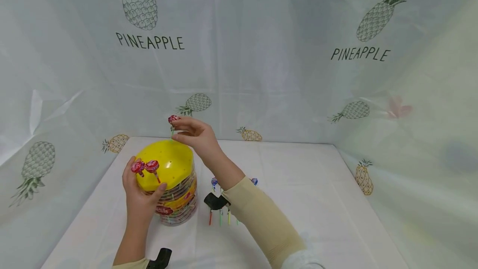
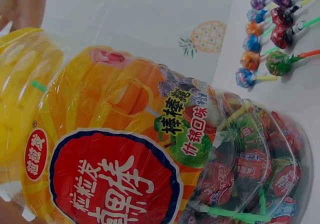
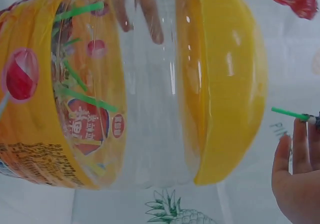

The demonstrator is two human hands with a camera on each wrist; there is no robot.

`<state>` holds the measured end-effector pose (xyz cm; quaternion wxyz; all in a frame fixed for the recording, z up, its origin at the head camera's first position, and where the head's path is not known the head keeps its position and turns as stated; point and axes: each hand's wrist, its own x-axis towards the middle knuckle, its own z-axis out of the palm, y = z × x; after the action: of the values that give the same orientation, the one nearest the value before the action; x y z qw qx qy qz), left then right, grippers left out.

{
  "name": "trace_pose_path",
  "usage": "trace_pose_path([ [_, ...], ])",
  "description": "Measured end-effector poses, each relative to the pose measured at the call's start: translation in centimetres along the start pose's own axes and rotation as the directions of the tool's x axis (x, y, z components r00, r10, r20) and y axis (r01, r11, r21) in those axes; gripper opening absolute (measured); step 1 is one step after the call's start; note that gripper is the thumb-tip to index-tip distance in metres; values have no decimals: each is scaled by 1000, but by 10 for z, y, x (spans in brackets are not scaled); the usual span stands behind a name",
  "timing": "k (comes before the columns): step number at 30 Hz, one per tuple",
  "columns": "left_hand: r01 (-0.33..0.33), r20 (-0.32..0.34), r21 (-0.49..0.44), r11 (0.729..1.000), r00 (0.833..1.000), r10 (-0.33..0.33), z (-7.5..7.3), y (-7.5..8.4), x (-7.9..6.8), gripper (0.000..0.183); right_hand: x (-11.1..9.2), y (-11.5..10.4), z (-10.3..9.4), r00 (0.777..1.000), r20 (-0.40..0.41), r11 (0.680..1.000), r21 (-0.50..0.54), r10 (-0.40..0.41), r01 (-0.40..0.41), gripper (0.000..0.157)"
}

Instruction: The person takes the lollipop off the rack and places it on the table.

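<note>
A clear plastic jar of lollipops (image 1: 178,204) stands on the table, topped by a yellow domed lid (image 1: 169,155) dotted with small holes. My left hand (image 1: 139,196) grips the jar around its top, thumb on the near side of the lid; through the clear wall its fingers (image 3: 145,19) show in the right wrist view. Two red-wrapped lollipops (image 1: 152,166) stick up from the lid beside that hand. Above the lid's far side, my right hand (image 1: 198,136) pinches another red-wrapped lollipop (image 1: 173,118), its green stick (image 3: 287,112) pointing at the lid.
Rows of lollipops (image 2: 252,44) in several wrapper colours lie on the white table (image 1: 298,202) to the right of the jar, partly hidden under the right forearm in the head view. A pineapple-printed sheet (image 1: 254,53) hangs behind and at the sides.
</note>
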<state>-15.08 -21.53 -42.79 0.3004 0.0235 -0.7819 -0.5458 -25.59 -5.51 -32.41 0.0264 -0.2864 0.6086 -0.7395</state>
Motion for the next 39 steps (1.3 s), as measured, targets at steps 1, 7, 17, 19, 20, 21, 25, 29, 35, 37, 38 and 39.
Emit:
trace_pose_path([
  [1, 2, 0, 7, 1000, 1000, -2, 0, 0, 0, 94, -3, 0, -3, 1000, -7, 1000, 26, 5, -5, 31],
  [7, 5, 8, 18, 1000, 1000, -5, -2, -4, 0, 89, -22, 6, -19, 999, -46, 993, 117, 24, -19, 35],
  [17, 1, 29, 16, 1000, 1000, -2, -9, -11, 2, 85, -60, 27, -30, 979, -120, 973, 185, 163, -139, 35],
  [19, 4, 38, 22, 1000, 999, -5, -12, -10, 3, 84, -66, 31, -31, 974, -142, 968, 207, 176, -145, 35],
  [20, 6, 46, 30, 1000, 999, -7, -13, -9, 4, 83, -69, 33, -32, 972, -152, 965, 222, 179, -143, 36],
  [21, 3, 55, 37, 999, 998, -5, -14, -8, 5, 83, -72, 35, -33, 970, -161, 962, 233, 180, -140, 36],
  [25, -11, 107, 71, 997, 994, 4, -21, -3, 12, 81, -83, 42, -40, 964, -177, 951, 273, 198, -145, 38],
  [29, -34, 183, 94, 995, 983, 17, -29, -2, 20, 80, -91, 47, -51, 966, -154, 955, 245, 209, -168, 37],
  [35, -95, 305, 102, 990, 950, 60, -41, -5, 32, 88, -101, 54, -66, 962, -107, 957, 175, 253, -232, 38],
  [37, -118, 355, 86, 989, 931, 80, -44, -6, 37, 92, -105, 56, -69, 957, -95, 952, 169, 275, -257, 40],
  [38, -124, 378, 80, 989, 922, 85, -45, -6, 39, 94, -107, 56, -71, 953, -90, 949, 161, 288, -271, 41],
  [39, -126, 397, 76, 989, 914, 86, -45, -6, 40, 96, -109, 57, -72, 950, -84, 947, 144, 301, -288, 42],
])
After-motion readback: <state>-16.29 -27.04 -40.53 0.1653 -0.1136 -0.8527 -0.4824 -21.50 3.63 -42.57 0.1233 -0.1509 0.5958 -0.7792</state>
